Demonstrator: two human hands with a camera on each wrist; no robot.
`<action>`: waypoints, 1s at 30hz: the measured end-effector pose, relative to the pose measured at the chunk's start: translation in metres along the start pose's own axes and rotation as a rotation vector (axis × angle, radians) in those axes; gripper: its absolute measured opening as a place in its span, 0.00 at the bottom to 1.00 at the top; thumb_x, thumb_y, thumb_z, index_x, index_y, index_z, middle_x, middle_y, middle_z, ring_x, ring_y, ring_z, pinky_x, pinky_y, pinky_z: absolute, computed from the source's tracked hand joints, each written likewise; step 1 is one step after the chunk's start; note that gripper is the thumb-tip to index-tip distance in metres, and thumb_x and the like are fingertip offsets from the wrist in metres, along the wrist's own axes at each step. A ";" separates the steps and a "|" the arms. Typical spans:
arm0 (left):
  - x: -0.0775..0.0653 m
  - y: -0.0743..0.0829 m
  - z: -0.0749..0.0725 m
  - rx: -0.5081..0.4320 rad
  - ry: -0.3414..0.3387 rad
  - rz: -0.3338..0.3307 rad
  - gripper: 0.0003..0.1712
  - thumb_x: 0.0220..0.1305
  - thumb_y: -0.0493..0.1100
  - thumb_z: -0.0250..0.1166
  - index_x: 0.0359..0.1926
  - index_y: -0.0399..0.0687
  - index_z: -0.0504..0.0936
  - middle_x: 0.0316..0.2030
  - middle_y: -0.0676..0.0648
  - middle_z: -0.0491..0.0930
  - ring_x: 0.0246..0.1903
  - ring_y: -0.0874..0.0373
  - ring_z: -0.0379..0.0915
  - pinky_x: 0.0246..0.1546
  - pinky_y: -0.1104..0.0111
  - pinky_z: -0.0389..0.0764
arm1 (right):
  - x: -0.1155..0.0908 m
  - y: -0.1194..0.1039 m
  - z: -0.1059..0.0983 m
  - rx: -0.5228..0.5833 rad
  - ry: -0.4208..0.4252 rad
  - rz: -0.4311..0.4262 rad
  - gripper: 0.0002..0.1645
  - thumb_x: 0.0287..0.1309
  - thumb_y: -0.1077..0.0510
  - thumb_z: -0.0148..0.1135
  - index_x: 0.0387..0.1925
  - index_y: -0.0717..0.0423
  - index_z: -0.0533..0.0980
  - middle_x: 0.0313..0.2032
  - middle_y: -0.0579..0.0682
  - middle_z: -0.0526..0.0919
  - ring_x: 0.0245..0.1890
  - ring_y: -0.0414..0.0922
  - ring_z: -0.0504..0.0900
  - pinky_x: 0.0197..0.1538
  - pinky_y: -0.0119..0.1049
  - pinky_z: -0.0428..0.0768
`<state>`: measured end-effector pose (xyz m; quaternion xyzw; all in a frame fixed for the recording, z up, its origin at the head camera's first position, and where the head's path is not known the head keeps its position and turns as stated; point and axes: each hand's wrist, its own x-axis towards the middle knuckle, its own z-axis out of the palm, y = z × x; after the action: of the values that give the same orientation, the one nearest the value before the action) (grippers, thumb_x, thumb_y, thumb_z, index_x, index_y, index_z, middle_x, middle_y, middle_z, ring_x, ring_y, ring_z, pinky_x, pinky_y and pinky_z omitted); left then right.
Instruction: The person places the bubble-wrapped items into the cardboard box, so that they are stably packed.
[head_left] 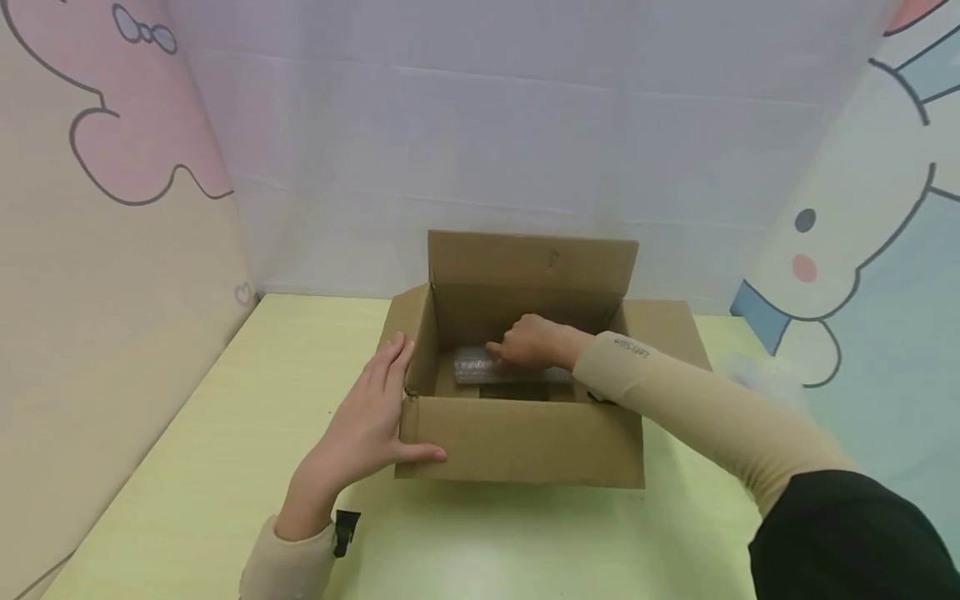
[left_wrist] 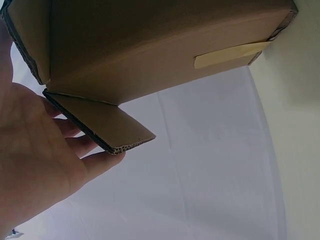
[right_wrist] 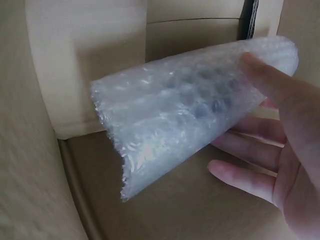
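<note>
An open cardboard box (head_left: 521, 442) stands on the table with its flaps folded outward. My left hand (head_left: 363, 425) rests at the box's near left corner, thumb laid along the front flap and straight fingers against the left side flap (left_wrist: 102, 120). Inside the box, my right hand (head_left: 538, 340) holds a bubble-wrapped bundle (right_wrist: 185, 107). Its thumb presses on top of the wrap while the other fingers pass underneath. Bluish-dark shapes show through the plastic, but the contents are hidden. In the right wrist view the bundle slants over the box bottom.
A pale green table (head_left: 285, 375) lies under the box, with a white cloth backdrop (head_left: 480, 142) behind. Clear crumpled plastic (head_left: 765, 379) is beyond the right forearm. A strip of tan tape (left_wrist: 230, 54) shows on the box in the left wrist view.
</note>
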<state>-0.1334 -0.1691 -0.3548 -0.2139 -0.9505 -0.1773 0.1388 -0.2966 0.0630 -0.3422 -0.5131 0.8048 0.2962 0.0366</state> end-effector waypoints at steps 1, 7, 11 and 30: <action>0.000 0.000 0.000 0.000 0.001 0.001 0.80 0.31 0.70 0.78 0.74 0.31 0.46 0.74 0.31 0.47 0.74 0.38 0.45 0.73 0.48 0.55 | 0.000 0.001 0.001 0.016 0.000 0.008 0.16 0.72 0.52 0.49 0.54 0.53 0.73 0.23 0.49 0.82 0.15 0.39 0.61 0.18 0.35 0.64; 0.001 0.000 0.000 -0.004 0.006 0.005 0.80 0.31 0.70 0.78 0.74 0.31 0.46 0.74 0.31 0.47 0.74 0.39 0.45 0.73 0.49 0.55 | -0.003 0.005 0.003 0.115 -0.019 0.047 0.20 0.69 0.48 0.53 0.57 0.53 0.73 0.28 0.51 0.85 0.17 0.41 0.68 0.23 0.41 0.77; 0.001 0.000 0.001 -0.004 0.002 0.007 0.80 0.31 0.70 0.77 0.74 0.31 0.46 0.74 0.31 0.47 0.74 0.39 0.44 0.73 0.49 0.55 | -0.004 0.005 0.004 0.144 -0.005 0.058 0.23 0.68 0.42 0.53 0.53 0.52 0.74 0.27 0.50 0.84 0.16 0.41 0.67 0.21 0.41 0.75; 0.003 -0.005 0.005 -0.007 0.006 -0.012 0.79 0.32 0.70 0.77 0.74 0.33 0.45 0.74 0.33 0.46 0.74 0.40 0.44 0.74 0.49 0.55 | -0.066 0.024 -0.073 0.198 0.166 0.100 0.37 0.54 0.46 0.69 0.64 0.46 0.68 0.47 0.51 0.85 0.38 0.51 0.85 0.36 0.51 0.82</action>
<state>-0.1391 -0.1700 -0.3594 -0.2081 -0.9508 -0.1823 0.1396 -0.2681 0.0859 -0.2472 -0.4888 0.8550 0.1732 0.0053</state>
